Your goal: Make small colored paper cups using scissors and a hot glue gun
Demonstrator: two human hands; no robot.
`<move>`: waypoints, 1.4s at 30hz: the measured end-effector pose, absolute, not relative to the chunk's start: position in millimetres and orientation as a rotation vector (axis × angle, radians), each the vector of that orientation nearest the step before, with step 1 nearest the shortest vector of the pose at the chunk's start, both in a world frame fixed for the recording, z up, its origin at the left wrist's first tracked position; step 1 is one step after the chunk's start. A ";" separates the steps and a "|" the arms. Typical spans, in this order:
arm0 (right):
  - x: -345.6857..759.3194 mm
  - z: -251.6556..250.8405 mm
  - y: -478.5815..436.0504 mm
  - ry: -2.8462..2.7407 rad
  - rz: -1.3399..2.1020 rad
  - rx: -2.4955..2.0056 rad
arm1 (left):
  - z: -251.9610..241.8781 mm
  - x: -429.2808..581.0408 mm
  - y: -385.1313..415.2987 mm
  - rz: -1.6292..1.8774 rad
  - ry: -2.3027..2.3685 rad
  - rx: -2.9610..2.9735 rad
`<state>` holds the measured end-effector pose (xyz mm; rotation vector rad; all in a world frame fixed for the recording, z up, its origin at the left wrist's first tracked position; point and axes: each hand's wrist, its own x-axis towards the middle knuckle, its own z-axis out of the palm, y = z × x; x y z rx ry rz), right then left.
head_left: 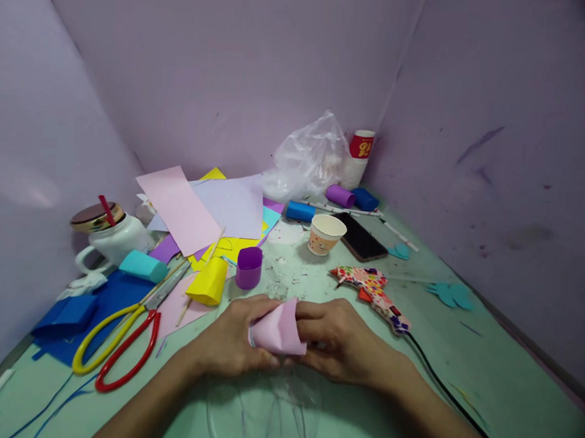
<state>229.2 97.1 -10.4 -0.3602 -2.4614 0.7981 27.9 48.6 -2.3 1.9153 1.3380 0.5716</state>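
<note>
Farthest out to the left of the fingers, a dark-blue paper tube [65, 315] lies on the counter [462, 364], with a lidded white mug [125, 237] beyond it. Nearer, the scissors [131, 341] lie with their red and yellow handles toward the person, a turquoise paper tube [143, 266] just past them. Next comes a yellow paper tube [208, 281], ahead and to the left of the left hand [231, 335], whose fingers curl around the left end of a pink paper [275, 331]. A purple paper tube [249, 269] stands upright just beyond those fingers. The pink paper sits between the two hands, bent into a loose roll. The right hand [347, 339] has its fingers bent in close, gripping the right edge; whether a fingertip reaches inside cannot be told. Past the right fingers stands a paper cup [325, 235], and just ahead and to the right lies a hot glue gun [372, 294], untouched.

The step in hand looks like curling the paper into a tube. The next move seems to call for lining up the edges and pinching the overlap flat, without creasing the wall.
</note>
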 end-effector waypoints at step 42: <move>208.0 -19.5 93.6 -1.477 1.408 -0.764 | -3.8 55.8 33.5 1.580 1.477 1.946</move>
